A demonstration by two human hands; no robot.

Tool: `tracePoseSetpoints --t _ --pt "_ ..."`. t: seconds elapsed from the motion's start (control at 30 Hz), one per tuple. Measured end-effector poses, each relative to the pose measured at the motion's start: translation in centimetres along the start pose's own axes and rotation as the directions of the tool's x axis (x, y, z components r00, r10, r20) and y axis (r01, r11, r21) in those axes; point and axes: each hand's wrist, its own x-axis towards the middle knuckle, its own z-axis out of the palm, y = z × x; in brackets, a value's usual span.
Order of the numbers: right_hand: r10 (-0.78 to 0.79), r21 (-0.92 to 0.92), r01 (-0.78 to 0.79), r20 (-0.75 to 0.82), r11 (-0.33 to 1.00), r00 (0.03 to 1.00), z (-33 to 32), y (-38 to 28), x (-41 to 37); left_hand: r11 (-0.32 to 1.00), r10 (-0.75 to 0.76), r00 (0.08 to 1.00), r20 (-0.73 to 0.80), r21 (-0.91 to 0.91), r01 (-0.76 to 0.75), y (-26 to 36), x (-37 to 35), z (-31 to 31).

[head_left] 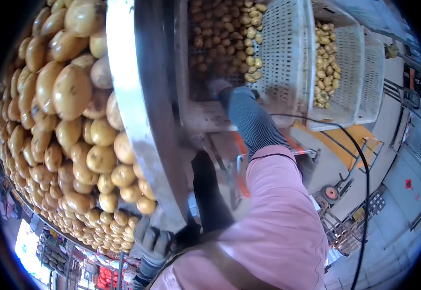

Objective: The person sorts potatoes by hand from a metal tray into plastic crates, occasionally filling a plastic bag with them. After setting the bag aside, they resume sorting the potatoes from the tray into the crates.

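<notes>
Gloved hands [152,241] beside heaped potatoes [70,92]

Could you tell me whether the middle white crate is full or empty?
Partly full: potatoes lie in the crate, bare mesh beside them.

Blur smears the right hand [218,87] at the dark crate [205,58] edge: fingers hidden, grip unreadable. The gloved left hand [153,241] has its fingertips tucked behind the metal rim [138,111], wrist hidden under a strap [229,266]. Potato pile [65,106] cut off left, white baskets [288,53] cut off at top. Stalls [51,251] too small to tell.
</notes>
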Motion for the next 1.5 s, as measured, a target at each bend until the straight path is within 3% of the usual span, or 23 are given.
tracePoseSetpoints --t 0.17,0.23,0.33,0.5,0.53,0.63,0.67,0.7,0.73,0.77,0.8,0.87,1.0,1.13,1.2,1.3,1.37,1.43,1.47,1.5 --pt "-0.195 -0.054 0.189 -0.14 0.98 0.971 -0.6 1.6 0.7 0.999 -0.016 0.998 0.056 -0.05 0.018 -1.0 -0.4 0.1" --pt "-0.153 -0.008 0.154 -0.196 0.988 0.968 -2.9 1.9 -0.3 0.998 -0.012 0.998 0.061 -0.053 0.016 -1.1 -0.5 -0.1" --pt "0.078 0.112 -0.051 -0.25 0.992 0.965 -8.8 2.0 -1.9 0.998 0.004 0.998 0.064 -0.055 -0.001 -1.2 -0.8 -0.3" --pt "0.013 -0.072 -0.044 -0.376 0.996 0.927 2.2 5.9 5.6 1.0 0.009 0.996 0.093 -0.02 -0.007 -1.1 -1.7 -0.5" --pt "0.035 -0.093 -0.07 -0.34 0.993 0.94 2.4 5.6 4.7 1.0 0.007 0.997 0.083 -0.01 -0.007 -0.9 -1.5 -0.3" --pt "0.089 0.11 -0.082 -0.06 0.991 0.994 4.5 8.1 4.5 1.0 0.01 1.0 0.009 0.001 -0.01 -0.8 -1.4 0.4" --pt "-0.124 0.082 0.11 0.19 0.991 0.974 -2.6 6.4 0.0 1.0 0.004 1.0 0.0 -0.029 -0.004 -0.7 -0.5 0.2" --pt "-0.074 0.393 0.021 0.121 0.919 0.99 -6.2 5.5 -3.3 0.998 -0.004 1.0 -0.009 -0.056 0.004 -0.4 0.3 0.1" --pt "-0.006 0.668 -0.043 0.071 0.743 0.997 -9.0 4.9 -6.1 1.0 0.006 1.0 -0.006 0.012 -0.006 -0.1 0.4 0.1" --pt "0.03 0.825 -0.06 0.052 0.561 0.998 -11.6 3.9 -8.1 0.998 -0.044 0.996 0.08 -0.032 0.046 0.0 0.7 -0.5" --pt "0.066 0.936 -0.055 0.034 0.348 0.997 -14.3 2.8 -10.1 0.999 -0.026 0.998 0.049 -0.025 0.027 0.0 0.9 -0.5" --pt "0.064 0.997 -0.014 0.009 0.07 0.998 -19.3 1.5 -13.9 0.999 0.028 0.999 -0.016 -0.018 -0.029 0.2 2.0 -0.6" --pt "-0.021 0.991 -0.083 0.081 -0.101 0.996 -25.6 -1.7 -21.8 0.999 0.021 0.99 -0.142 -0.028 -0.025 0.5 1.6 -0.2" --pt "-0.08 0.998 0.069 -0.069 0.002 0.994 -27.8 -5.1 -30.1 0.994 0.028 0.966 -0.259 -0.097 -0.055 0.4 1.3 0.1" --pt "-0.108 0.928 0.272 -0.252 0.255 0.962 -26.2 -5.8 -35.4 0.992 0.0 0.974 -0.228 -0.122 -0.029 0.5 1.0 -0.5" --pt "-0.22 0.636 0.51 -0.48 0.579 0.849 -20.0 -4.7 -42.3 0.99 -0.014 0.969 -0.245 -0.137 -0.02 0.9 1.1 -1.1" --pt "-0.055 0.642 0.378 -0.463 0.667 0.885 -14.9 -4.1 -45.0 0.99 -0.006 0.969 -0.248 -0.137 -0.029 0.9 0.9 -1.3" --pt "0.365 0.857 -0.002 -0.217 0.515 0.905 -10.1 -3.4 -46.3 0.991 0.0 0.969 -0.248 -0.132 -0.034 1.1 0.9 -1.8" --pt "0.437 0.912 0.023 -0.218 0.409 0.873 -11.9 -4.1 -47.3 0.99 0.008 0.967 -0.256 -0.137 -0.045 1.0 0.9 -1.9" --pt "0.47 0.86 0.107 -0.373 0.499 0.8 -16.5 -6.3 -49.0 0.987 0.001 0.965 -0.262 -0.158 -0.043 1.0 0.8 -2.0"
